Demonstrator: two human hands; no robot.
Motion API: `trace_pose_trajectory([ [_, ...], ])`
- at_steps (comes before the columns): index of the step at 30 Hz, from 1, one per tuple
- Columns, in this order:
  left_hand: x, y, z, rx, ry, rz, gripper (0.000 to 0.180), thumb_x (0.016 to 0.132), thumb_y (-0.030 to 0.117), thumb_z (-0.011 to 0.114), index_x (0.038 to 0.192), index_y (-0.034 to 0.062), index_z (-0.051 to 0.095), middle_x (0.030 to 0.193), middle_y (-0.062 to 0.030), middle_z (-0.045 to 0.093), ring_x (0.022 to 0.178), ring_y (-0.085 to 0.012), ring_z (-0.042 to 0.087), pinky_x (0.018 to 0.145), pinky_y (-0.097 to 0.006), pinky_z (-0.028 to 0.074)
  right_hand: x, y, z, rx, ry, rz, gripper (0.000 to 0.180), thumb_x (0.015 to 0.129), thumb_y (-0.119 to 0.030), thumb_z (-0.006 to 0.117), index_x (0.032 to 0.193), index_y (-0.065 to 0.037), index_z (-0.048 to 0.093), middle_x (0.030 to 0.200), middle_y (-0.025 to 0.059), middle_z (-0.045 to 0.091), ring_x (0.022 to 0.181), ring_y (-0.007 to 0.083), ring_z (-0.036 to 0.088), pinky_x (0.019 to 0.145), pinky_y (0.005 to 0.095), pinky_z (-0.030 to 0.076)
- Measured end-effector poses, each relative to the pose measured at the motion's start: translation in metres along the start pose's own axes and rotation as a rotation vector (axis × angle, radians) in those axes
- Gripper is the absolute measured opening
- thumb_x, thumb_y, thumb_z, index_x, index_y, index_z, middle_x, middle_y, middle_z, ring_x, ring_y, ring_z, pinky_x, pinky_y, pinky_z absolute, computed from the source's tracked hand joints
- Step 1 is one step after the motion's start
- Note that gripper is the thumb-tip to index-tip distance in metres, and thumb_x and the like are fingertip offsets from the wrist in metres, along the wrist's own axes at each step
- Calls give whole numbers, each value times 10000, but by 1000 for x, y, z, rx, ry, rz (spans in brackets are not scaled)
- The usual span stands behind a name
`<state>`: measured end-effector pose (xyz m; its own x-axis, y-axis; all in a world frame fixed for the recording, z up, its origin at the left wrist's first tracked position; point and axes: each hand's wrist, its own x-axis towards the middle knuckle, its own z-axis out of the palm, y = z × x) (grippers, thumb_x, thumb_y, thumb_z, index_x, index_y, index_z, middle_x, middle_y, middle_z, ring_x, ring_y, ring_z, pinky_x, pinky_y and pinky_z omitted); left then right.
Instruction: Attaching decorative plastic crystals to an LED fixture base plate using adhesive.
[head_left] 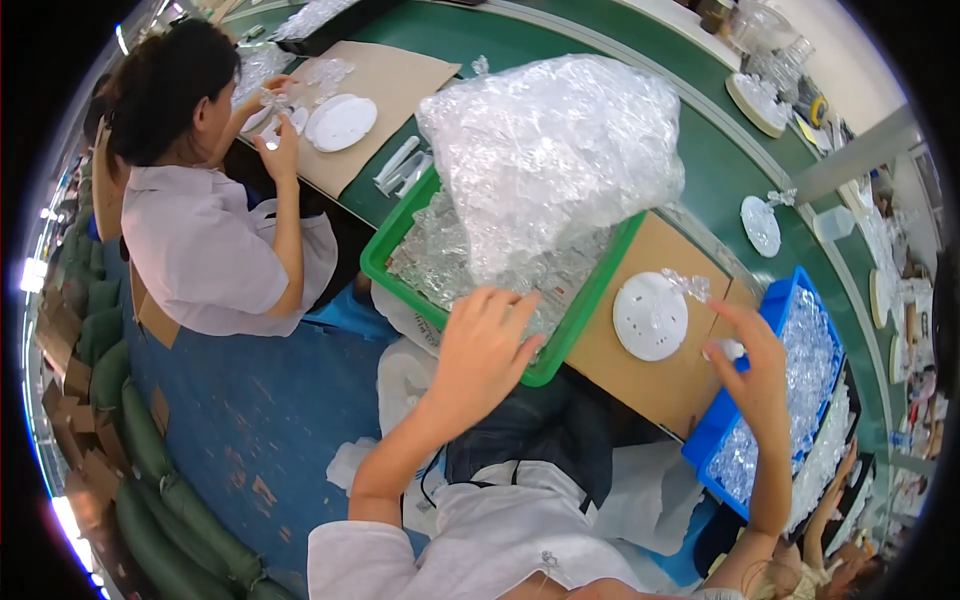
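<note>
My left hand [485, 345] reaches over the near edge of a green tray [545, 372]. Its fingers are stretched out at the lower end of a large clear plastic bag [560, 150], which is stuffed with shiny transparent pieces and rests on the tray. Loose clear pieces [430, 250] lie in the tray under it. My right hand [758, 365] hovers beside a white round disc [650, 320], thumb and index finger apart. A clear faceted piece [688, 284] sits at the disc's far right edge, near my index fingertip. By my thumb is a small white object [727, 349], partly hidden.
A blue bin [712, 455] of clear pieces stands right of the cardboard sheet [625, 385]. At left, a co-worker [215, 230] handles clear pieces beside another white disc [341, 123]. The green conveyor [725, 160] carries a further disc [761, 226]. Green sacks [170, 500] line the floor.
</note>
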<state>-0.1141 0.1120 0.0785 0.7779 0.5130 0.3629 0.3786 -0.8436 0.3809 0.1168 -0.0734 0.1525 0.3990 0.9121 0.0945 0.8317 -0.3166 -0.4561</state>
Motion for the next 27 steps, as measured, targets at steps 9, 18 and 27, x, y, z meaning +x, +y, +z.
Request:
trace_pose_trajectory([
  [9,2,-19,37,-249,-86,-14,247,695,101,733,929,44,678,922,-100,628,865,-255,575,752,-340,449,-65,-24,30,179,114,-25,349,713,11,666,1059,-23,629,1035,127,652,972,281,623,826,343,486],
  [18,-12,59,52,-749,-48,-152,208,748,149,742,865,5,648,740,-69,589,711,-231,582,631,-310,444,-58,-46,81,609,353,247,424,727,-14,715,1139,-41,617,1101,106,611,915,192,586,714,278,485],
  [27,-8,97,101,-736,10,71,333,796,147,687,1092,20,598,1070,-150,571,999,-347,556,853,-400,455,-72,24,121,1001,507,457,382,797,-24,669,1167,-22,575,993,81,660,882,154,633,710,239,509],
])
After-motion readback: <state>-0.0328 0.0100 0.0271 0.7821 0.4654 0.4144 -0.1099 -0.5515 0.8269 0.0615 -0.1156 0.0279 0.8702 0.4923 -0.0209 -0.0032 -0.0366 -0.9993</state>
